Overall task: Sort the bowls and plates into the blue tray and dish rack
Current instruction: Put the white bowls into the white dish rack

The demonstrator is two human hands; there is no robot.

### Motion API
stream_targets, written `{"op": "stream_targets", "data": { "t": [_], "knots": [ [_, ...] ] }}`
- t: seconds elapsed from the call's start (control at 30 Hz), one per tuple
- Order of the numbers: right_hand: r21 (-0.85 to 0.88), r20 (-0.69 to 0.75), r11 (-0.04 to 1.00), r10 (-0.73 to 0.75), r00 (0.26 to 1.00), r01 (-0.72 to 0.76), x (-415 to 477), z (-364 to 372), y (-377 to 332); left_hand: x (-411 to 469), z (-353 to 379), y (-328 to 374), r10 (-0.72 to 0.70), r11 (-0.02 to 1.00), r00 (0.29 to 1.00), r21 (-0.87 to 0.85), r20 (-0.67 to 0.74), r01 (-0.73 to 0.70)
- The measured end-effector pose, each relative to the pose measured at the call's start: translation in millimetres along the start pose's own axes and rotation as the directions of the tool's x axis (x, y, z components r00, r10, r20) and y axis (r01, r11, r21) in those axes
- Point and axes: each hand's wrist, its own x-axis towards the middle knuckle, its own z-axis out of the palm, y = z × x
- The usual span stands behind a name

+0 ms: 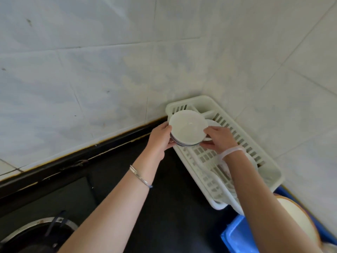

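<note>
A stack of white bowls (187, 128) with blue-edged rims hangs over the far end of the white plastic dish rack (237, 130). My left hand (160, 137) grips the stack's left side and my right hand (218, 138) grips its right side. A white plate (212, 123) lies in the rack just behind the stack. The blue tray (235, 236) sits at the bottom right with a pale round dish (299, 216) in it, partly hidden by my right forearm.
The rack stands in the corner against white tiled walls (109, 70), on a black counter (173, 207). A gas burner (36, 232) sits at the bottom left.
</note>
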Motion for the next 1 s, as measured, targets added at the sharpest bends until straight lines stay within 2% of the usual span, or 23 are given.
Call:
{"op": "stream_targets", "data": {
  "t": [0.17, 0.43, 0.63, 0.77, 0.93, 1.0],
  "knots": [
    [0.102, -0.094, 0.993, 0.075, 0.993, -0.065, 1.6, -43.2, 15.7, 12.4, 52.4, -4.7, -0.086, 0.983, 0.994, 0.166, 0.073, 0.073],
    [0.274, -0.089, 0.941, 0.23, 0.969, -0.198, 15.6, -63.1, 71.5, 41.8, 83.6, -21.5, -0.171, 0.883, 0.975, 0.461, 0.143, 0.087],
    [0.241, -0.131, 0.94, 0.28, 0.951, -0.244, 15.2, -58.9, 105.7, 55.9, 98.1, -27.6, -0.216, 0.714, 0.956, 0.7, 0.2, 0.015],
    [0.291, -0.105, 0.912, 0.331, 0.938, -0.289, 15.7, -60.1, 116.5, 61.7, 102.2, -29.6, -0.292, 0.645, 0.917, 0.764, 0.272, -0.021],
    [0.179, -0.119, 0.943, 0.304, 0.945, -0.28, 18.0, -62.0, 124.3, 67.3, 106.5, -27.4, -0.407, 0.522, 0.856, 0.85, 0.317, -0.067],
    [0.191, -0.116, 0.942, 0.301, 0.947, -0.276, 19.0, -61.6, 127.3, 75.2, 106.5, -29.3, -0.423, 0.518, 0.858, 0.855, 0.292, -0.035]
  ]
}}
